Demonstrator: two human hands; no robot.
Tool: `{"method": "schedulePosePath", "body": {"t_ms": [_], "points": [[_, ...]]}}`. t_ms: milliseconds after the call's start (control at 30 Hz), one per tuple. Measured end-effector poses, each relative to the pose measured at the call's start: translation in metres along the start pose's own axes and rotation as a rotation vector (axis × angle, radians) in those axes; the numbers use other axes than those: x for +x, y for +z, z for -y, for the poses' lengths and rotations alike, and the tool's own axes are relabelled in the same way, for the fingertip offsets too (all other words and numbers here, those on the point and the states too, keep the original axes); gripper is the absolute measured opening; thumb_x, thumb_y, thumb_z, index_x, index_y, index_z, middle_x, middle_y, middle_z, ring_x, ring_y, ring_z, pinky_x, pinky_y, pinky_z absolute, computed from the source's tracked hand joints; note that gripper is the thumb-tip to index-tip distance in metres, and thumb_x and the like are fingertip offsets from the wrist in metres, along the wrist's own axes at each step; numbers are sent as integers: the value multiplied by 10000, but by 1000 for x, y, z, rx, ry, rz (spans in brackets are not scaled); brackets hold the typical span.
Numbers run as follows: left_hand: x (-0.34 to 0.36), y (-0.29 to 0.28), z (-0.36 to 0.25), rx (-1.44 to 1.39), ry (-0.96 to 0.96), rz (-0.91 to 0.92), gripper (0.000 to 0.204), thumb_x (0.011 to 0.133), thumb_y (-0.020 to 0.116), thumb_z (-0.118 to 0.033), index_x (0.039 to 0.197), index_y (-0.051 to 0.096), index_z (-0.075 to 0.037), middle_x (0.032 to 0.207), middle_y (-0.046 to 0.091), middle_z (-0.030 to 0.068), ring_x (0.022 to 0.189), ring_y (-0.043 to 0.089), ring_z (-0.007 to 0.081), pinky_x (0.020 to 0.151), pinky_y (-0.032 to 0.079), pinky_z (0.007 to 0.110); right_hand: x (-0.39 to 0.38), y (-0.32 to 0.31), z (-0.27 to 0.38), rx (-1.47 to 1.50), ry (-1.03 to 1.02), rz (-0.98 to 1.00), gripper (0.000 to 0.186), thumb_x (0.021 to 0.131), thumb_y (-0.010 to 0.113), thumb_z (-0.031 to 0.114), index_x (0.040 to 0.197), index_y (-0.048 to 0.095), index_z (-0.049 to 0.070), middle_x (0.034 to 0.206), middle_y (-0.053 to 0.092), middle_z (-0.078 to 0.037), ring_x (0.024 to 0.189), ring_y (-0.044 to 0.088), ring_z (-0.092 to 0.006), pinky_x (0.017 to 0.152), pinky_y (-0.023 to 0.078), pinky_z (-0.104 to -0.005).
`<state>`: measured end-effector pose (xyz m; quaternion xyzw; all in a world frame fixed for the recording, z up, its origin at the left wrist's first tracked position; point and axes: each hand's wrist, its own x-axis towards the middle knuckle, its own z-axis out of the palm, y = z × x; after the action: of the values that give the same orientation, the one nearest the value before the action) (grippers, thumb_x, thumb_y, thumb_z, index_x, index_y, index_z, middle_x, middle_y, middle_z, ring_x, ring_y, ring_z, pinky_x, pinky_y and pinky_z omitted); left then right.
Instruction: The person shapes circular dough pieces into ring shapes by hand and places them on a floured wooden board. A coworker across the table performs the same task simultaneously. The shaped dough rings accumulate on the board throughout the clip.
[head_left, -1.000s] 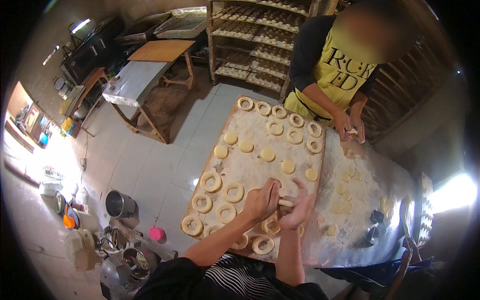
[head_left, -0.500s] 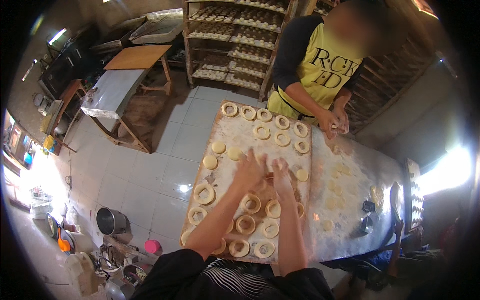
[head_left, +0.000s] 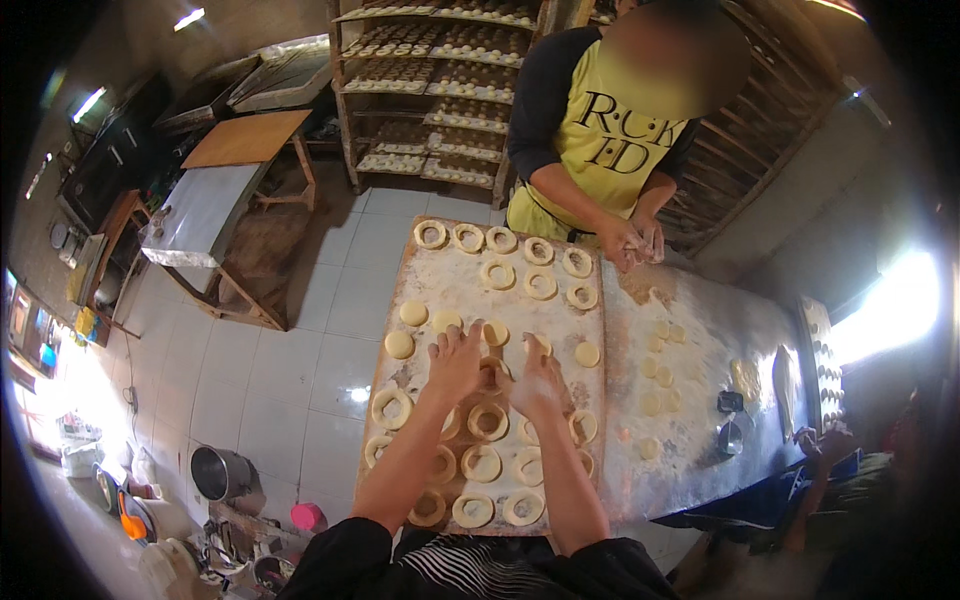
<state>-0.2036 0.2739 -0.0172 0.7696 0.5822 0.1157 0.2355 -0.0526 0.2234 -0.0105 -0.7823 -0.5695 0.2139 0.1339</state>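
Both my hands are over the floured wooden board (head_left: 402, 283). My left hand (head_left: 455, 362) has its fingers spread, tips beside a flat round dough disc (head_left: 447, 321). My right hand (head_left: 533, 388) is also open, its fingers apart, with one fingertip near another dough disc at the middle of the board. Between the hands a dough ring (head_left: 489, 368) lies on the board, partly covered by my fingers; whether they touch it is unclear. Finished-looking rings, such as one dough ring (head_left: 488, 422), lie in rows below, some hidden by my forearms.
Across the board a co-worker (head_left: 640, 150) in a yellow shirt handles dough. To the right, a metal tabletop (head_left: 690, 470) bears several dough pieces and a small metal pot (head_left: 733, 436). A rack (head_left: 348, 120) with trays of dough stands behind. A bench (head_left: 195, 215) stands at left.
My hands have moved nearer my body and slightly left in the picture, and the fingers have spread. A dough ring now shows between them. The whole view has shifted a little.
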Motion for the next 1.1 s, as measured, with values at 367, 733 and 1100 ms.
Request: {"method": "schedulePosePath", "body": {"t_ms": [367, 733, 1100], "points": [[56, 9, -18, -13, 257, 73, 325, 788, 703, -126, 1073, 582, -27, 946, 680, 154, 978, 649, 310, 832, 516, 410, 7, -14, -63, 402, -281, -19, 466, 886, 672, 187, 1329, 568, 84, 1230, 651, -167, 1139, 643, -320, 951, 505, -403], [-40, 174, -286, -599, 613, 646, 386, 866, 713, -215, 1232, 621, -134, 1073, 685, 224, 985, 675, 369, 845, 527, 423, -103, -128, -395, 200, 225, -545, 273, 805, 762, 161, 1043, 702, 43, 940, 701, -168, 871, 686, -312, 782, 546, -389], [-78, 223, -362, -553, 329, 265, 346, 932, 690, -264, 1150, 640, 0, 1030, 680, 203, 946, 686, 316, 843, 539, 389, -125, -174, -401, 934, 165, -175, 316, 838, 740, 47, 1062, 517, 32, 892, 665, -114, 792, 645, -164, 694, 518, -314]]}}
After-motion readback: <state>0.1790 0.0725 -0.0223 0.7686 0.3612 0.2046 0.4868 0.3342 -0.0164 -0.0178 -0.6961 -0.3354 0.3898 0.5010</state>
